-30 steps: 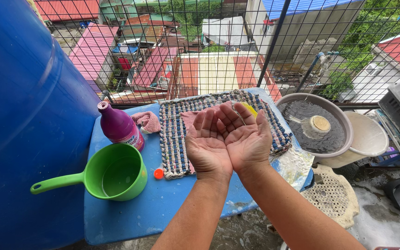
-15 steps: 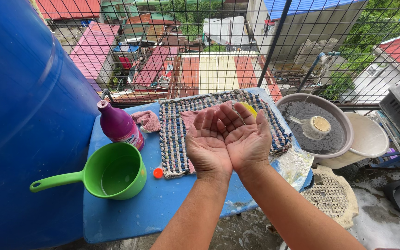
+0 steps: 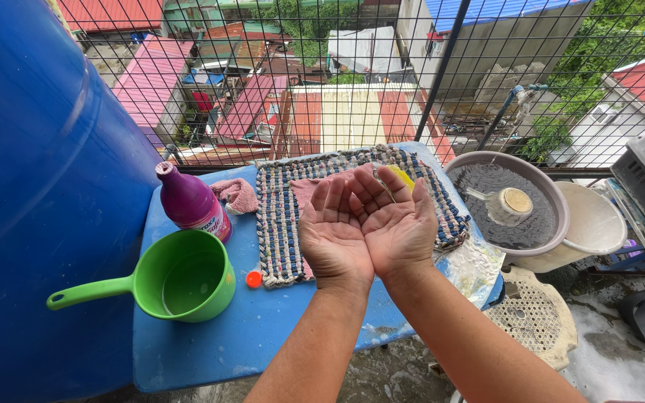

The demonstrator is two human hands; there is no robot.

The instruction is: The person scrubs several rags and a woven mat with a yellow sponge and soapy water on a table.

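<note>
Left hand point(image 3: 332, 235) and right hand point(image 3: 396, 224) are cupped together, palms up, holding nothing. They hover above a woven mat point(image 3: 281, 216) on the blue bench point(image 3: 203, 351).

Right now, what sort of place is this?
Probably an upper-floor outdoor wash area: a wire mesh fence overlooks rooftops, a big blue drum stands left, and a water-filled basin sits beside the blue table.

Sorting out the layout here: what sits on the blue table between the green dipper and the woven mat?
In the head view, a small orange cap lies on the bare blue table between the green dipper and the woven mat.
</note>
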